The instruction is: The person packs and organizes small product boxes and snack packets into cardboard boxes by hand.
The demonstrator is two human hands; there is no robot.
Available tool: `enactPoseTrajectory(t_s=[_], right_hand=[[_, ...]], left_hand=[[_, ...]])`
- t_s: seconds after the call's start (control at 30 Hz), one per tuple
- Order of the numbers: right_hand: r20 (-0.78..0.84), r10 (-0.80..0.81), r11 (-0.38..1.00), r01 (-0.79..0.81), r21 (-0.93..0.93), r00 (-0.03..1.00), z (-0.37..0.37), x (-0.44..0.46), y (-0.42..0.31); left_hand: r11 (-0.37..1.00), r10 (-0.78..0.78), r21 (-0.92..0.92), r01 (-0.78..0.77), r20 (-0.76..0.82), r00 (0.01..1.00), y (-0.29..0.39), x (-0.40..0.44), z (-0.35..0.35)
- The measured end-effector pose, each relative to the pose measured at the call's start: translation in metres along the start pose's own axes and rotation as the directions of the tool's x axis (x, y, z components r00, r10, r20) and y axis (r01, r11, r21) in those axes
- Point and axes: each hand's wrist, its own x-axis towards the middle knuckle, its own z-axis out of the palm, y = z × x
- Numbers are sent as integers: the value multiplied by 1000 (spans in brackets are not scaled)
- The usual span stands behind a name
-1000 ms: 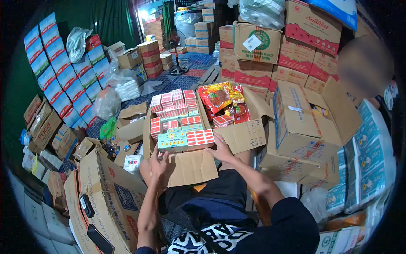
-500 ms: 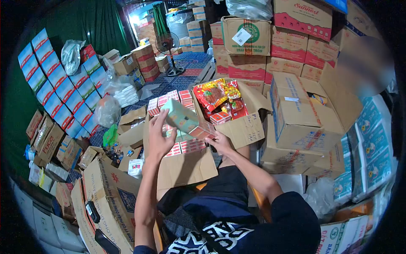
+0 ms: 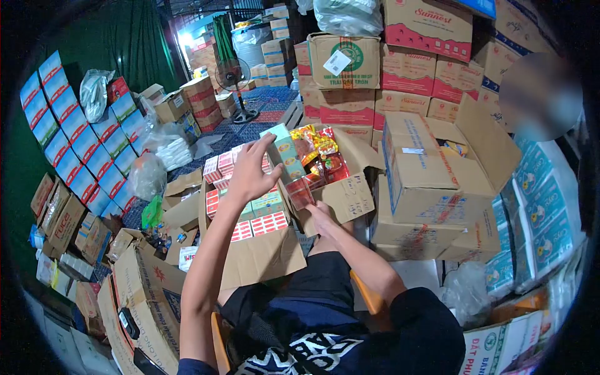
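A long stack of small green and red boxes is tilted upright between my two hands, over the inner edge of the right-hand carton. My left hand grips its upper left side. At its lower red end, my right hand is closed on it. To the left stands an open carton holding rows of red-and-white boxes and some green ones. The second open carton, with handwriting on its flap, contains red and yellow packets.
Large cartons stand at the right, with blue wrapped packs beyond. A tall carton with a phone on it is at lower left. Behind are a fan and stacked cartons. A blurred person is at the upper right.
Both hands have lifted the stack of small boxes out of the left carton, turned it and carried it right to the carton of packets. The view has shifted slightly.
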Motion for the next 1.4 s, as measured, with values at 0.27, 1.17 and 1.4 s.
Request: enactPoseTrajectory(t_s=[0.27,1.17,1.4], right_hand=[[-89,124,989,-116,93,988,-12,7,16],[-93,122,973,-101,209,988,-2,12,20],[-200,270,929,-200,313,942,-3,13,21]], left_hand=[[995,90,-44,-89,29,996,7,12,18],[919,-19,-393,17,-1,1000,-17,-2,46],[878,-53,-471,84,79,995,-8,3,60]])
